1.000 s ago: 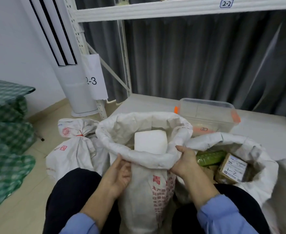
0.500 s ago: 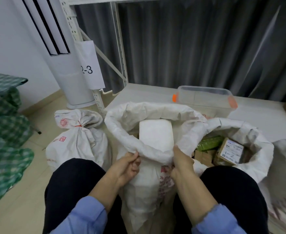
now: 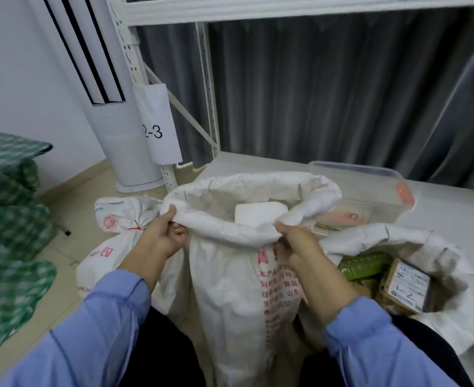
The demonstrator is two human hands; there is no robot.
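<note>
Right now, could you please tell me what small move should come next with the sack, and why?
Probably roll the rim of the sack one more turn down. The left hand and right hand both grip that rolled rim, and the white parcel sits just below it, so a lower rim would likely free it for lifting.
</note>
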